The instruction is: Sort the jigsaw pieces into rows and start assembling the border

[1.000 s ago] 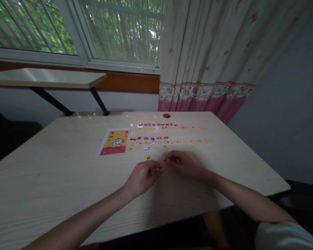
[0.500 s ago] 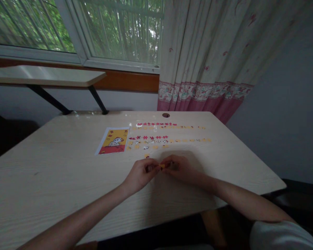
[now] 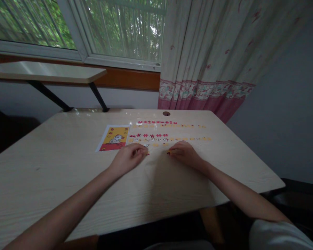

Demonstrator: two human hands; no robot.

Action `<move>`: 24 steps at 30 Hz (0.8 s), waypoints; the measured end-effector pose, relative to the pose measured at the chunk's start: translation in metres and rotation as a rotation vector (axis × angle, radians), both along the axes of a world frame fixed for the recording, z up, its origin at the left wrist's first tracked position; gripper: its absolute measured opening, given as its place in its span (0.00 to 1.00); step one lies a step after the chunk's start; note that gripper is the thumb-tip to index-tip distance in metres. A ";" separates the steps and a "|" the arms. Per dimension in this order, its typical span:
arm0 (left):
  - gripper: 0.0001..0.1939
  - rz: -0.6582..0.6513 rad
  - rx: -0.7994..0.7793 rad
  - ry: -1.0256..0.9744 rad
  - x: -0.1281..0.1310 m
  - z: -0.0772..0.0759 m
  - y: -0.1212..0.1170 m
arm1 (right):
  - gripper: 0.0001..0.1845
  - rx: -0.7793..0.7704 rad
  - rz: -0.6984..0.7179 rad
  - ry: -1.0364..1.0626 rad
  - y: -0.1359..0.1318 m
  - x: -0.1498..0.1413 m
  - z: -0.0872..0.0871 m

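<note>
My left hand point(image 3: 129, 156) reaches to the table just right of the printed picture, its fingertips closed at a small yellow and red puzzle piece point(image 3: 147, 153). Part of that piece is hidden under the fingers. Across a short gap, my right hand point(image 3: 184, 152) has thumb and fingers pinched on another yellow and dark puzzle piece point(image 3: 169, 152), low over the tabletop. Beyond both hands lie rows of loose puzzle pieces, red ones point(image 3: 159, 135) and yellow ones point(image 3: 177, 139), some with white parts.
The printed picture point(image 3: 114, 139) shows a white animal on yellow and red. A pale wooden table point(image 3: 67, 166) carries everything, with a round cable hole point(image 3: 166, 113) at its back. A raised shelf point(image 3: 47, 73) stands back left; a curtain point(image 3: 198, 69) hangs behind.
My hands were together over one yellow piece; now they are apart. The left has moved left to the piece on the table, the right slightly right and forward with its piece.
</note>
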State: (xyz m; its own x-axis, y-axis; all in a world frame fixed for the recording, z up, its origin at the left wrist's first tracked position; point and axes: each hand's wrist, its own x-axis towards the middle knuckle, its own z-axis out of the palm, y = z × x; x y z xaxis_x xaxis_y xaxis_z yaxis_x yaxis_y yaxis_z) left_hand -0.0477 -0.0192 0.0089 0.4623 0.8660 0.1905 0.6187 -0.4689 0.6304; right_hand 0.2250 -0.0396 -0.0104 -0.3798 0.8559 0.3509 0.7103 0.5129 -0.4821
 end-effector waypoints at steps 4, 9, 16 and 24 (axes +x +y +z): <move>0.17 0.003 0.047 0.198 -0.014 0.001 0.012 | 0.11 -0.024 -0.009 -0.056 0.008 0.008 -0.006; 0.18 -0.025 0.058 0.282 -0.008 -0.001 0.009 | 0.11 -0.002 -0.038 -0.054 0.006 0.005 -0.008; 0.16 -0.043 0.075 0.318 -0.004 -0.005 0.008 | 0.06 0.021 -0.025 -0.030 0.008 0.004 -0.009; 0.15 -0.027 0.099 0.328 -0.004 -0.011 0.009 | 0.07 0.028 -0.023 -0.027 0.008 0.004 -0.009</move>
